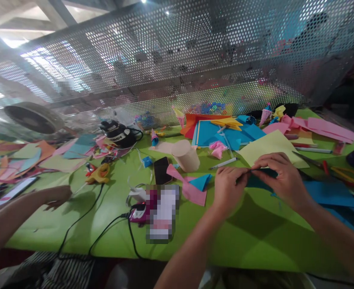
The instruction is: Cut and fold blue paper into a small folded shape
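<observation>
My left hand (228,185) and my right hand (281,176) meet over the green table (171,228), both pinching a thin dark teal paper strip (261,173) between them. The fingers of each hand are closed on it. A pale yellow sheet (271,148) lies just behind my hands. Blue paper (327,192) lies under and to the right of my right hand. A blue folded triangle (201,181) on a pink paper piece (192,190) sits left of my left hand.
Another person's arm and hand (49,197) rest on the table at left. A yellow glue gun (100,173), a dark phone (161,170), a beige paper roll (186,155), cables, a white pen (225,163) and heaps of coloured paper surround me. A perforated metal screen (177,60) stands behind.
</observation>
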`<state>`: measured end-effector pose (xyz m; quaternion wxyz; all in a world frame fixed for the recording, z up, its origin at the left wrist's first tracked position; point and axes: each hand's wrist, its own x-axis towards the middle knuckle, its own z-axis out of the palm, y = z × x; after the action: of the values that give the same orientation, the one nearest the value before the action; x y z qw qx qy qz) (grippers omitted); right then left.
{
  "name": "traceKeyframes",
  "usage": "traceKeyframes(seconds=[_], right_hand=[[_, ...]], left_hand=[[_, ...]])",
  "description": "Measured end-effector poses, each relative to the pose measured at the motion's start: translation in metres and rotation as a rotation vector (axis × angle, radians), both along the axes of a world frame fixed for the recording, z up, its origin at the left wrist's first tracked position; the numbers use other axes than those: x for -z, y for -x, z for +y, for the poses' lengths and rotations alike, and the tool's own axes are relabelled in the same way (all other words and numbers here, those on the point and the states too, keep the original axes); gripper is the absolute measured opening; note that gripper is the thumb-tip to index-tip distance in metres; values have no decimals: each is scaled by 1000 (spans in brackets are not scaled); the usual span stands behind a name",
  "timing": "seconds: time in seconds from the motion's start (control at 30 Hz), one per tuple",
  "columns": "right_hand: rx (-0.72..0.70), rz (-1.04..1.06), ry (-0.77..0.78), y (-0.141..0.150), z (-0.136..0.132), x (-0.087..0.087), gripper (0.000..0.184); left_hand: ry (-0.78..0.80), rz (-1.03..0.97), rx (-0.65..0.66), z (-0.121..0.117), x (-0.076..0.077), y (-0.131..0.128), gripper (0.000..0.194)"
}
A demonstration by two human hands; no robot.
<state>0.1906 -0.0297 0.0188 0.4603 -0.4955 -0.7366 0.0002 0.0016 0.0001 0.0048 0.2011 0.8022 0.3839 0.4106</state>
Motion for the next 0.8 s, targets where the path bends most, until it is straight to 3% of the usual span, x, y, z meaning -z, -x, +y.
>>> traceKeyframes(seconds=[0.1, 0.2, 0.27, 0.4, 0.47, 0.7, 0.8], right_hand=[[30, 70, -48, -1, -3, -4, 27], [112, 180, -44, -4, -4, -4, 33], [117, 263, 32, -6, -3, 0, 35], [-39, 430, 282, -1, 0, 13, 53], [-85, 460, 329, 4, 0, 18, 59], [3, 329, 202, 16, -8, 14, 33], [-16, 264, 170, 13, -7, 12, 31]], left_hand=[[50, -100, -53, 1, -2, 2, 16], [78, -202, -146, 2, -3, 4, 16], [93, -244, -179, 3, -1, 5, 17], [107, -316, -204, 3, 3, 5, 20], [100, -326, -210, 3, 5, 4, 20], [46, -307, -231, 2, 9, 1, 20], [49, -321, -230, 2, 10, 0, 19]])
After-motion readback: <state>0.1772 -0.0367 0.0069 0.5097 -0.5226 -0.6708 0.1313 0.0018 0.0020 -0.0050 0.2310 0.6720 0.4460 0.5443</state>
